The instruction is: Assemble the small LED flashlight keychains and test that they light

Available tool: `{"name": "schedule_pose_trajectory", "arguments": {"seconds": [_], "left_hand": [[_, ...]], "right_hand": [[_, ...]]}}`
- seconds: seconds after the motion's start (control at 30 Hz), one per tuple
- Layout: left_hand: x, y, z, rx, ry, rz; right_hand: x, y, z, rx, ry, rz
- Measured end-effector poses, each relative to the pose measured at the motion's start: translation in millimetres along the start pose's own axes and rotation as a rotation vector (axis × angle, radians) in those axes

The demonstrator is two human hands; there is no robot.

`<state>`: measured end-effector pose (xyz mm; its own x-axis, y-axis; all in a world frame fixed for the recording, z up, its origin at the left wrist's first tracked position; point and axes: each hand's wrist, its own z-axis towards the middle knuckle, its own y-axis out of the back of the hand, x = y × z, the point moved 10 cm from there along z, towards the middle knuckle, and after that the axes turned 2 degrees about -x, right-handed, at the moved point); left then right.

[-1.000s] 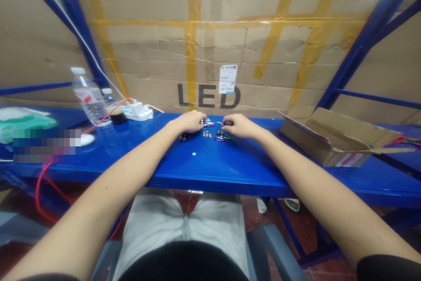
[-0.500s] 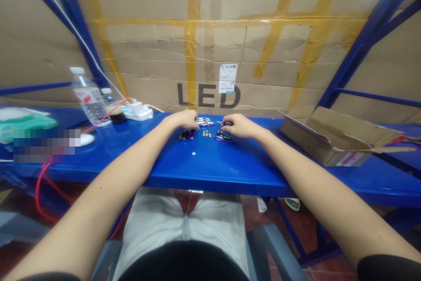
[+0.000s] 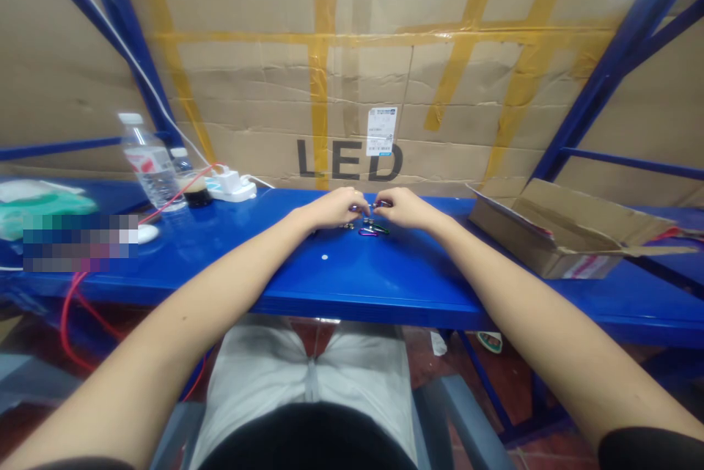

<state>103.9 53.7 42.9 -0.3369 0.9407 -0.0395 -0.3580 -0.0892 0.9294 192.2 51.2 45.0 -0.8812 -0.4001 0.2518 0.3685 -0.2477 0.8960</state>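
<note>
Over the middle of the blue table, my left hand (image 3: 338, 207) is closed with a small dark, shiny carabiner (image 3: 356, 208) at its fingertips. Facing it across a narrow gap, my right hand (image 3: 405, 207) pinches a small dark red, shiny piece (image 3: 383, 203) whose shape is mostly covered by the fingers. Just below the hands lie a purple carabiner (image 3: 367, 233) and a green carabiner (image 3: 381, 229). Small silver metal pieces (image 3: 348, 226) are partly hidden under my left hand. More carabiners farther left are now covered by that hand and forearm.
An open cardboard box (image 3: 566, 235) stands at the right. On the left are a water bottle (image 3: 148, 166), a smaller dark bottle (image 3: 192, 180), a power strip (image 3: 234, 188) and a red cable (image 3: 69, 323). A large taped carton (image 3: 264, 103) stands behind. One white dot (image 3: 324, 257) lies nearer me.
My left hand has moved right from the carabiners on the left, carrying one close to my right hand. It now covers most of the small silver pieces. My right hand has barely moved.
</note>
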Motion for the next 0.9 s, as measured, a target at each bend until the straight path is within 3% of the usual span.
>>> {"name": "schedule_pose_trajectory", "arguments": {"seconds": [0.13, 0.43, 0.67, 0.9], "left_hand": [[-13.4, -17.3, 4.8, 0.063, -0.066, 0.083], [-17.0, -28.8, 8.0, 0.083, -0.099, 0.183], [-5.1, -16.5, 8.6, 0.053, -0.021, 0.12], [0.4, -17.0, -2.3, 0.169, 0.026, 0.18]], "right_hand": [[-6.9, 5.5, 2.0, -0.041, -0.045, -0.029], [-8.5, 7.3, 2.7, -0.046, -0.044, -0.038], [-10.4, 6.4, 3.0, -0.041, -0.06, -0.018], [-8.9, 8.2, 0.7, -0.041, -0.087, -0.009]]}}
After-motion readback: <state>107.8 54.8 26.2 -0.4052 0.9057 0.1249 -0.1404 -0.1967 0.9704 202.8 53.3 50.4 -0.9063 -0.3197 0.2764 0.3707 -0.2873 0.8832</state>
